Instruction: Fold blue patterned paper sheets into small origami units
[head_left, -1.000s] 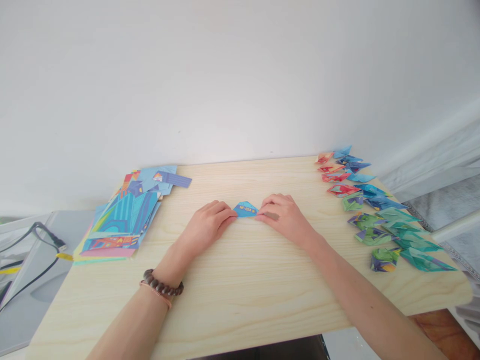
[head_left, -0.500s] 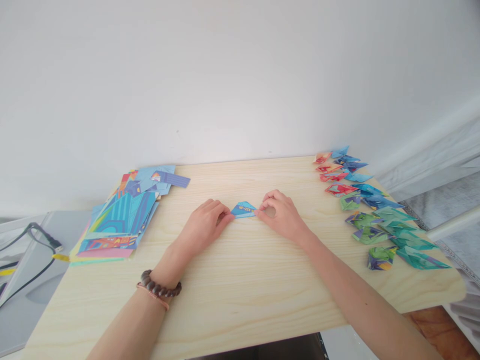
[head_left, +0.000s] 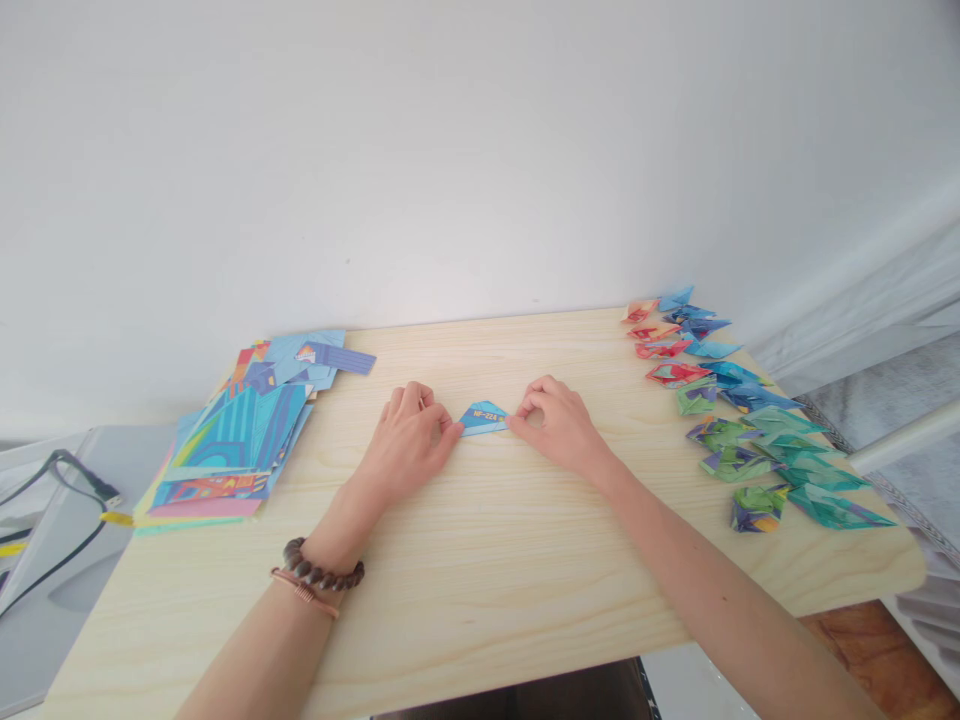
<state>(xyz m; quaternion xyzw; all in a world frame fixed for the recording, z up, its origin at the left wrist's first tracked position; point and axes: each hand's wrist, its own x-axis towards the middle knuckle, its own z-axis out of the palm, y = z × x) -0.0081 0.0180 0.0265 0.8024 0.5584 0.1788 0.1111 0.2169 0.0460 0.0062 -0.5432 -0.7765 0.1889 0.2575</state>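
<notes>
A small piece of folded blue paper [head_left: 484,418] printed with "NF-224" sits at the middle of the light wooden table [head_left: 480,560]. Its shape is low and peaked, with a pale blue strip along the near edge. My left hand [head_left: 411,432] pinches the left corner between thumb and fingertips, a dark bead bracelet on its wrist. At the opposite corner my right hand [head_left: 553,420] pinches the paper the same way, thumb against forefinger.
To the left lies a loose stack of colourful paper sheets [head_left: 232,430]. Several folded paper pieces in red [head_left: 679,375], blue [head_left: 739,375] and green [head_left: 836,500] stand in rows at the right. A black cable [head_left: 82,470] is beyond the left edge; the wall [head_left: 480,180] rises behind.
The left hand's fingers have lifted and curled back slightly while the thumb stays at the paper's corner. The whole view has shifted a little; the paper keeps its place between both hands.
</notes>
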